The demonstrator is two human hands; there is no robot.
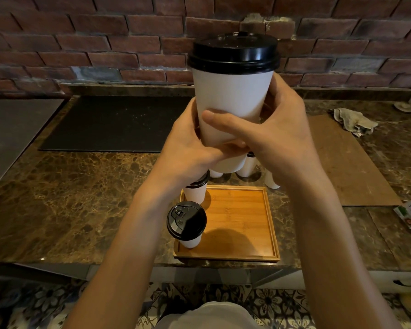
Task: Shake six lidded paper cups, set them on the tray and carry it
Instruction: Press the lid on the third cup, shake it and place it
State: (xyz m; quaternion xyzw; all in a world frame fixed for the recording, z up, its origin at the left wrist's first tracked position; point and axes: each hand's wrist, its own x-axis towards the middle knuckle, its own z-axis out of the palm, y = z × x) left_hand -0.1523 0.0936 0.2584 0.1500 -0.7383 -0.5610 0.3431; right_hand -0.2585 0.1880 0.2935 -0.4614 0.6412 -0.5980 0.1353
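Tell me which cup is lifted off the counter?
The cup gripped by the left hand and right hand; two others stand on the tray, the rest on the counter.

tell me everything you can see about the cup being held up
The cup is plain white, paper by its look, tapering downward, with a black lid pressed on and a plug on top. It is held upright above the counter, gripped round its lower half by the left hand and right hand, the right thumb across its front.
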